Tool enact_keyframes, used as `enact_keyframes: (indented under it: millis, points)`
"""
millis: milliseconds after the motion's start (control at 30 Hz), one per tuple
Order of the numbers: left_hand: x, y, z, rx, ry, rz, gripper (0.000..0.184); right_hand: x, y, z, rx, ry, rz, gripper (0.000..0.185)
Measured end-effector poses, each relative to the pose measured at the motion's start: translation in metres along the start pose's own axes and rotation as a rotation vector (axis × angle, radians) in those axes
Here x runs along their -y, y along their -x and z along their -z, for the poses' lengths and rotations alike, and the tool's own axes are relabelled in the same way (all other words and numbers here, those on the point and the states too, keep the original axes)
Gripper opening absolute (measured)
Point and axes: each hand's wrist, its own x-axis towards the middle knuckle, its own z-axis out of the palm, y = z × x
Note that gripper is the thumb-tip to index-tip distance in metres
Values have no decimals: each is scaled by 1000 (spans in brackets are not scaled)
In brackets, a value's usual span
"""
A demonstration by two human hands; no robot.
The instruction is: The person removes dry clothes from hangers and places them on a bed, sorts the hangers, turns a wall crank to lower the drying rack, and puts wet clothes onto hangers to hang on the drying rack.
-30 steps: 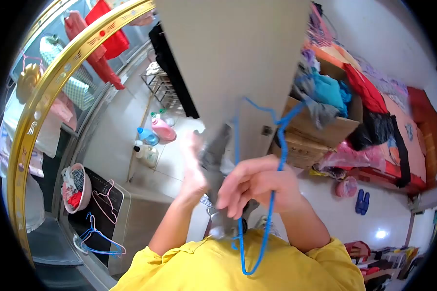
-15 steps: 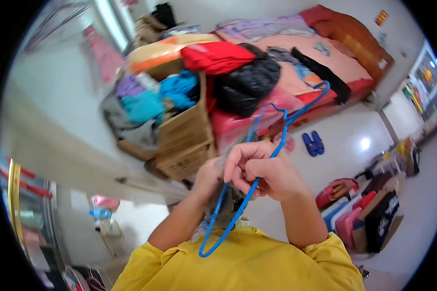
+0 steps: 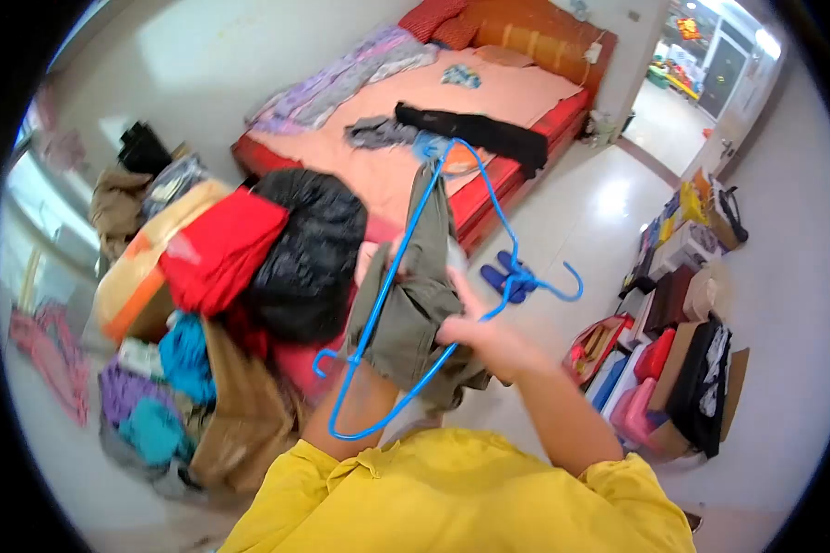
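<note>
A blue clothes hanger is held tilted in front of my chest, its hook toward the right. My right hand is closed on one side of it, the thumb lying along the wire. An olive-green garment hangs bunched behind and through the hanger's frame. My left hand is at the garment's far side, mostly hidden behind the cloth, and it appears to grip it. The left forearm passes under the hanger's lower corner.
A bed with black trousers stands ahead. To the left are a black plastic bag, a red bundle and a cardboard box of clothes. Blue slippers lie on the floor; boxes line the right wall.
The view has swung right. The hanger has turned, its hook moving from the top toward the right. The olive garment has come up into view between my hands.
</note>
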Motion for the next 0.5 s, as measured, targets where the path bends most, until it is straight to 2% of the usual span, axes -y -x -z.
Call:
enact_keyframes:
  millis: [67,100,167,200,233,300,333,367,433,500]
  points:
    - [18,-57,25,-2,38,110,24,1,-31,15,-169,-180,-35,70]
    - [27,-80,37,-17,48,174,23,6,-48,26,-249,-481,-16,66]
    - [44,-125,11,-258,-461,99,22,19,-74,65,-277,-607,-41,57]
    - [23,-147,24,-135,-1066,75,29,30,-86,86,-286,-515,4,47]
    - [10,-161,28,-46,-1328,18,40,25,-102,107,-300,-526,8,47]
    - [9,-188,56,14,-1341,-174,77,19,-139,158,-574,-71,214,43]
    - [7,-195,72,38,-1508,-109,90,47,-146,179,-433,-269,213,40]
    - [5,-201,97,60,-1679,-43,103,49,-164,203,-438,-276,219,40]
    - [38,-225,138,84,-1782,167,101,57,-194,250,-378,-311,260,38]
    - [108,-268,172,72,-1654,275,100,59,-232,283,-378,-368,332,36]
